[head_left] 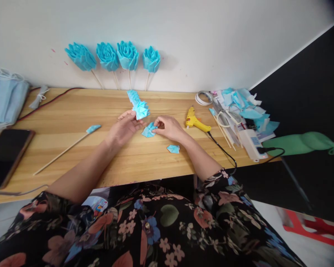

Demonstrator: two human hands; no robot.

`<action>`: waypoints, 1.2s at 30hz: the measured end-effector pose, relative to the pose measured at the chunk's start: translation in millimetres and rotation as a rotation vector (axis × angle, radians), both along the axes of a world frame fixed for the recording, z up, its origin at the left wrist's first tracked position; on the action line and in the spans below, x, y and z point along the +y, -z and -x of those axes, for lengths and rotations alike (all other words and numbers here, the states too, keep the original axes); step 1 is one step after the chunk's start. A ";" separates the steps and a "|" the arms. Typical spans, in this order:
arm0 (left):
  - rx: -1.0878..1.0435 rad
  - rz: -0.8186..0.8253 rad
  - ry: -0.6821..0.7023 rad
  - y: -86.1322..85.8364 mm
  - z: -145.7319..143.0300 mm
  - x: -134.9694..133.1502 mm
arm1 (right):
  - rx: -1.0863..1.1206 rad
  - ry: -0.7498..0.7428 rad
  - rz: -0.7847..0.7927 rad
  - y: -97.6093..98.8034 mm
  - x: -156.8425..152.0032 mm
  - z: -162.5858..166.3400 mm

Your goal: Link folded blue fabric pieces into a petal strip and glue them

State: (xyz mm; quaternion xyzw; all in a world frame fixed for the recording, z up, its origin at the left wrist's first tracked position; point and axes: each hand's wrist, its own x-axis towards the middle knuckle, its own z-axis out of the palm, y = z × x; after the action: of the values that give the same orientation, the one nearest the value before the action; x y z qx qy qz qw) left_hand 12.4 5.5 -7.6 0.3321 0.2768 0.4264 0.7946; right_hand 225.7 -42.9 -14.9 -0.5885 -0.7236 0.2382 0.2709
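My left hand point(126, 128) pinches a strip of overlapping blue folded petals point(140, 109) between thumb and fingers, just above the table. Close to its right, my right hand point(168, 128) has thumb and forefinger closed on a small blue folded petal piece point(148, 130). A single folded petal point(173, 149) lies on the wood below my right wrist. Left of my left forearm rests a thin wooden stick point(62, 154) with a blue tip point(93, 128).
Several blue flowers on sticks point(128, 55) lean against the wall. To the right are a yellow glue gun point(196, 120), a tape roll point(203, 98), scissors point(228, 118), blue scraps point(245, 104) and a power strip point(252, 145). On the left lie a phone point(8, 157) and face masks point(7, 98).
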 end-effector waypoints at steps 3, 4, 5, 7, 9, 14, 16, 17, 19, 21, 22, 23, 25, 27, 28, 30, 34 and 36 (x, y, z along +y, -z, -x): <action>-0.007 0.020 0.040 -3.1 0.4 -3.9 | -0.013 -0.019 -0.026 0.4 -3.1 4.4; -0.015 0.021 0.046 -3.8 0.6 -4.6 | -0.019 -0.020 -0.031 0.3 -4.1 6.0; -0.021 0.020 0.053 -4.2 0.8 -5.0 | -0.022 -0.019 -0.031 0.0 -5.2 7.5; -0.013 0.013 0.077 -4.4 1.2 -5.2 | -0.009 -0.011 -0.017 -1.2 -7.0 9.6; 0.018 0.006 0.108 -3.7 1.4 -4.8 | 0.027 -0.007 0.012 -2.7 -8.4 10.0; 0.009 -0.011 0.114 -0.5 1.6 -4.2 | 0.014 -0.051 0.069 -5.4 -9.2 7.2; -0.025 -0.017 0.109 0.4 1.6 -4.0 | -0.015 -0.068 0.078 -5.2 -9.2 6.6; -0.033 -0.014 0.107 0.5 1.5 -3.8 | -0.024 -0.077 0.078 -4.8 -9.2 6.6; -0.021 -0.004 0.106 0.0 1.1 -3.6 | -0.029 -0.093 0.074 -3.4 -9.1 7.1; 0.018 -0.001 0.109 -1.2 0.6 -3.5 | -0.025 -0.100 0.067 -2.1 -8.8 7.8; 0.036 -0.003 0.111 -1.9 0.4 -3.5 | -0.024 -0.103 0.056 -1.9 -8.5 7.9; 0.047 -0.005 0.113 -2.4 0.2 -3.5 | -0.021 -0.108 0.041 -2.3 -8.1 7.5; 0.053 -0.002 0.111 -2.6 0.1 -3.3 | 0.013 -0.144 0.021 -5.4 -7.7 4.7; 0.044 0.007 0.114 -1.6 0.4 -2.8 | 0.115 -0.189 0.063 -11.9 -8.3 -1.4; 0.036 0.009 0.118 -0.7 0.6 -2.5 | 0.182 -0.205 0.107 -16.0 -9.0 -5.5; 0.021 0.005 0.127 1.3 1.0 -1.9 | 0.306 -0.217 0.208 -24.4 -11.3 -14.7; 0.014 -0.003 0.132 4.8 1.4 -1.4 | 0.387 -0.261 0.375 -31.6 -14.4 -25.9; 0.001 -0.007 0.127 5.8 1.3 -1.1 | 0.331 -0.310 0.449 -28.5 -13.8 -24.6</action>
State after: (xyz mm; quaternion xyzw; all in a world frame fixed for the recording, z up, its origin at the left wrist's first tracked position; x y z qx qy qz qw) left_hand 11.0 4.4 -13.4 0.3516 0.2540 0.3760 0.8188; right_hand 250.3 -56.7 13.6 -0.4694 -0.6802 0.5229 0.2087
